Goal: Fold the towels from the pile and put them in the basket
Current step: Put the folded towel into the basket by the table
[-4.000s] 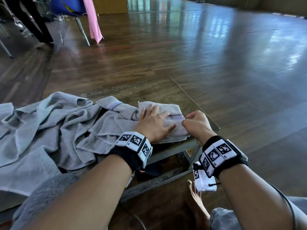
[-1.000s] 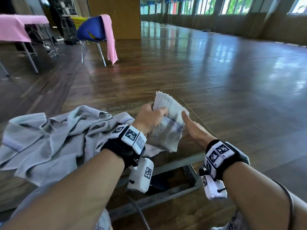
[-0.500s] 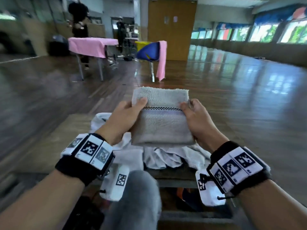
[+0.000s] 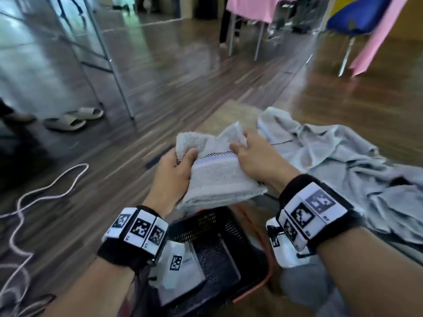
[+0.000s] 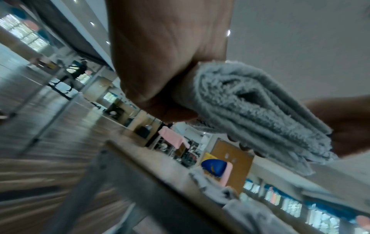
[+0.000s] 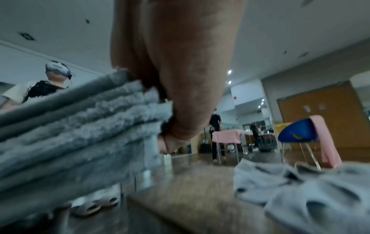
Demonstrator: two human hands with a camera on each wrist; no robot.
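Note:
A folded grey towel [image 4: 217, 175] with a checkered stripe hangs in the air between both hands. My left hand [image 4: 176, 170] grips its left end, thumb on top. My right hand [image 4: 256, 159] pinches its right end. The stacked layers of the folded towel [image 5: 260, 110] fill the left wrist view, and the right wrist view shows the towel [image 6: 80, 129] from its other end. Right under the towel sits a black mesh basket [image 4: 215, 229] with an orange rim, and something white lies in its bottom. The pile of grey towels [image 4: 343, 161] lies crumpled on the low wooden table [image 4: 231, 113] to the right.
Pale slippers [image 4: 73, 118] and metal table legs [image 4: 109, 60] stand on the wooden floor at left. A white cable [image 4: 45, 193] snakes across the floor near my left arm. A blue chair [image 4: 357, 17] with pink cloth stands far right; a person's legs [image 4: 226, 21] stand behind.
The view has swung left and down since half a second ago; both hands have carried the folded towel off the table to above the basket. The towel's top edge now looks rumpled.

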